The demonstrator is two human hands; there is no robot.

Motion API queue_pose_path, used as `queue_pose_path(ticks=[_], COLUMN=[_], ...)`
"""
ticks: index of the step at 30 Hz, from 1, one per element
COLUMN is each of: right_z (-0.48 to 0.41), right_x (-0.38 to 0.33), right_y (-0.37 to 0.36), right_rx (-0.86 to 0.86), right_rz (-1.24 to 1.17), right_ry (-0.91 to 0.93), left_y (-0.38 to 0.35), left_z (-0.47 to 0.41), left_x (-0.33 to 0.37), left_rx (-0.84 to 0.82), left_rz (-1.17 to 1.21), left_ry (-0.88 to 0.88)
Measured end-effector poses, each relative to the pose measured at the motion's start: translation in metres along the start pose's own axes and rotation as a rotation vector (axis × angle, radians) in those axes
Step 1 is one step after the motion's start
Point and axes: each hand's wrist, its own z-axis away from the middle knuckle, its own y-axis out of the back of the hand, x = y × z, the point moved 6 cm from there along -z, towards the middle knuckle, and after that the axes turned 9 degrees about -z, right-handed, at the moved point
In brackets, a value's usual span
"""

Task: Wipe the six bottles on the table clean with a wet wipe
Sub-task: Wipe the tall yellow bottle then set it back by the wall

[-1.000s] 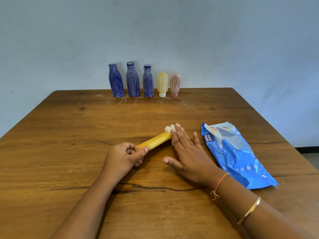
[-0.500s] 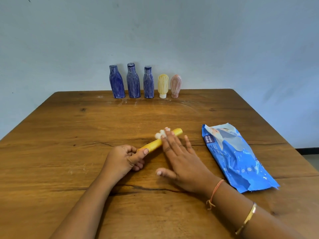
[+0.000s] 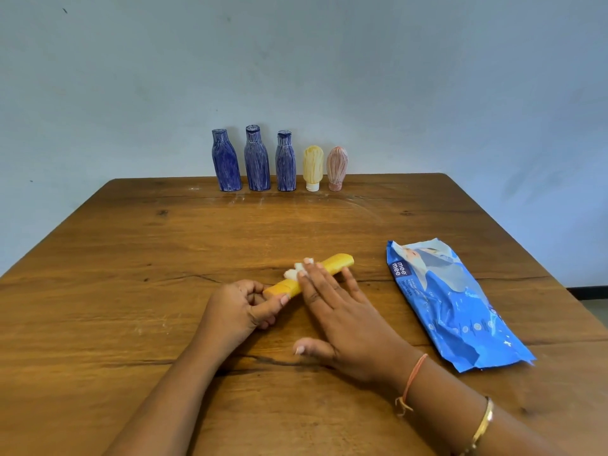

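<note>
A slim yellow bottle lies on its side in the middle of the wooden table, pointing up and right. My left hand pinches its near end between thumb and fingers. My right hand lies flat across the bottle with straight fingers, pressing a small white wet wipe onto it. At the far edge stand three blue bottles, a pale yellow bottle and a pink bottle, the last two resting on their caps.
A blue pack of wet wipes lies flat to the right of my right hand. A pale wall rises behind the row of bottles. The table's right edge drops to a floor at the far right.
My right hand has slid the wipe down the yellow bottle toward my left hand, uncovering the bottle's far end. The left hand has kept its hold.
</note>
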Motion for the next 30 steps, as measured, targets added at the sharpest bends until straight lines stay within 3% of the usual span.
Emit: queue_pose_path(ticks=[3, 7, 17, 23, 30], right_z=[0.002, 0.005, 0.011, -0.002, 0.011], right_x=[0.026, 0.027, -0.036, -0.036, -0.042], right_y=[0.003, 0.005, 0.031, 0.057, 0.046], right_rx=[0.020, 0.006, 0.080, 0.166, 0.184], right_rz=[-0.061, -0.209, -0.840, -1.046, -1.036], right_ry=[-0.148, -0.192, 0.059, 0.046, 0.095], left_y=[-0.001, 0.004, 0.021, 0.009, 0.006], left_z=[0.001, 0.003, 0.024, 0.020, 0.006], left_x=[0.004, 0.009, 0.056, 0.076, 0.068], left_rx=[0.014, 0.066, 0.253, 0.166, 0.220], left_rz=[-0.064, -0.001, 0.144, 0.175, 0.172], left_ry=[-0.064, -0.155, -0.511, -0.520, -0.452])
